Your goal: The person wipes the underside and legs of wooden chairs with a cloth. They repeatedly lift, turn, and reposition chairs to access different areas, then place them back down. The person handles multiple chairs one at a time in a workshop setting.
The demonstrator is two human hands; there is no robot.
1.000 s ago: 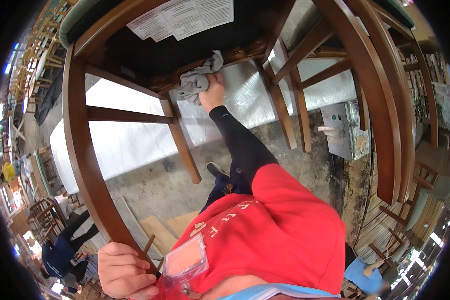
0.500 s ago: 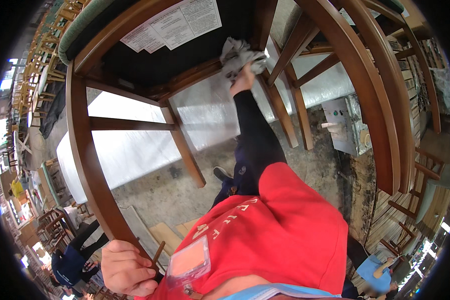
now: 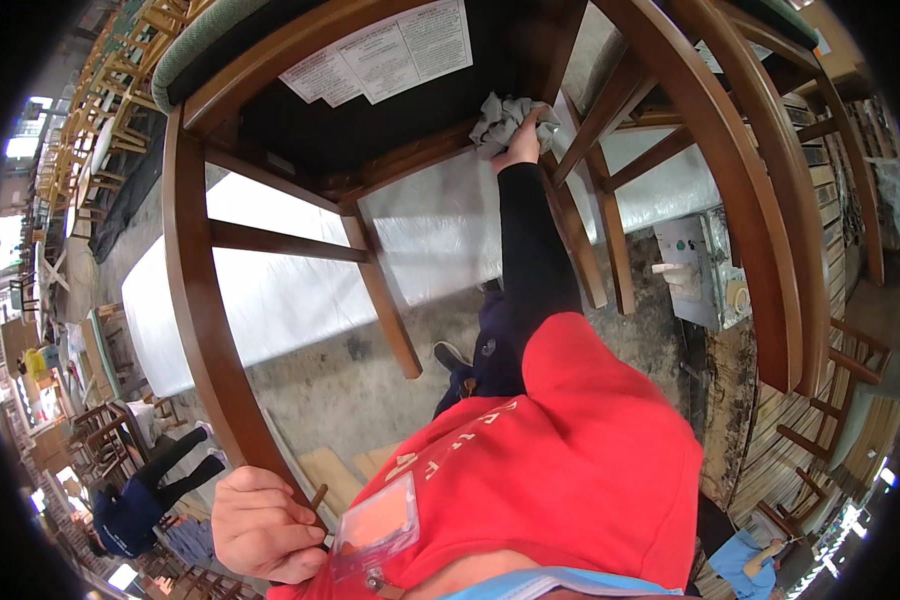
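Note:
A brown wooden chair fills the upper left, tipped so that the black underside of its seat faces me, with white printed labels on it. My left hand is curled round the lower end of a long chair leg at the lower left. Far out at the top middle, my right hand presses a crumpled grey cloth against the seat frame, beside the corner where a leg joins. The fingers of that hand are partly buried in the cloth.
More brown wooden chairs stand close on the right. A grey control box sits beyond them. Behind lies a sheet of shiny plastic wrapping. Other people are at the lower left and lower right.
The chair, cloth and right hand have shifted slightly right in view. My left hand keeps its hold on the leg, and my right hand stays on the cloth by the same corner.

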